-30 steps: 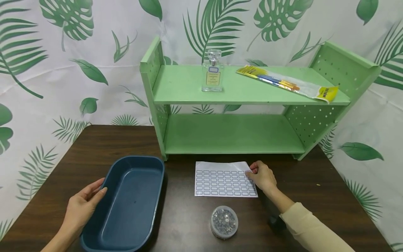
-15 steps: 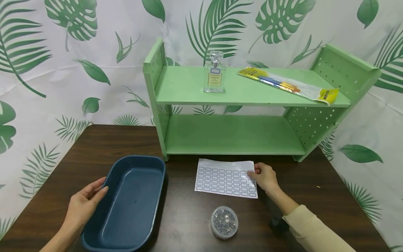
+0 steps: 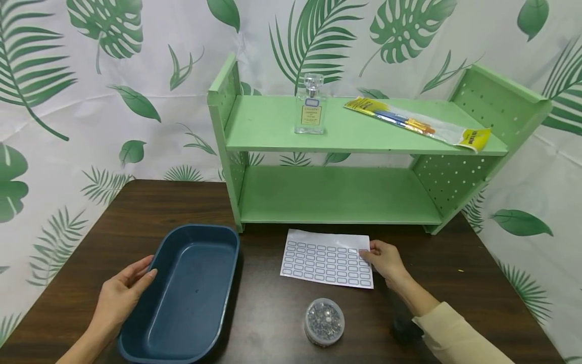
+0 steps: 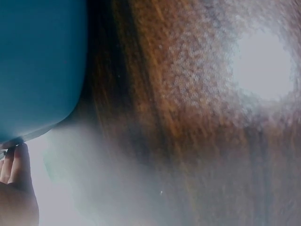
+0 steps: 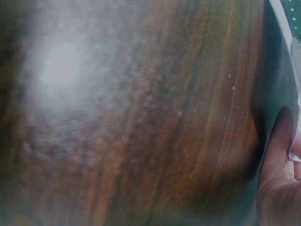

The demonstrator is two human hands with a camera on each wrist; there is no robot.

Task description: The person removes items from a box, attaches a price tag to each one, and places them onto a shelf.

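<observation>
My left hand [image 3: 119, 293] holds the left rim of a deep blue rectangular tray [image 3: 188, 298], thumb at the inner side and fingers outside. The left wrist view catches this hand [image 4: 18, 181] at the lower left, under the tray's wall [image 4: 40, 61]. On the other side, my right hand [image 3: 386, 262] pinches the right edge of a white sheet of labels [image 3: 327, 258], printed with rows of small outlined boxes. The sheet is slightly tilted, close over the dark table. A bit of the sheet [image 5: 287, 33] shows beside the right hand [image 5: 280, 188] in the right wrist view.
A round clear tub [image 3: 324, 322] of small silvery pieces stands in front of the sheet. Behind is a green two-tier shelf [image 3: 336, 192], bearing a glass perfume bottle [image 3: 311, 114] and a packet of paintbrushes [image 3: 418, 124]. The dark wooden table [image 3: 268, 323] ends at a leaf-print cloth.
The label sheet has turned slightly clockwise and shifted a little right with my right hand, its right edge now lower. My left hand stays on the tray, which has not moved.
</observation>
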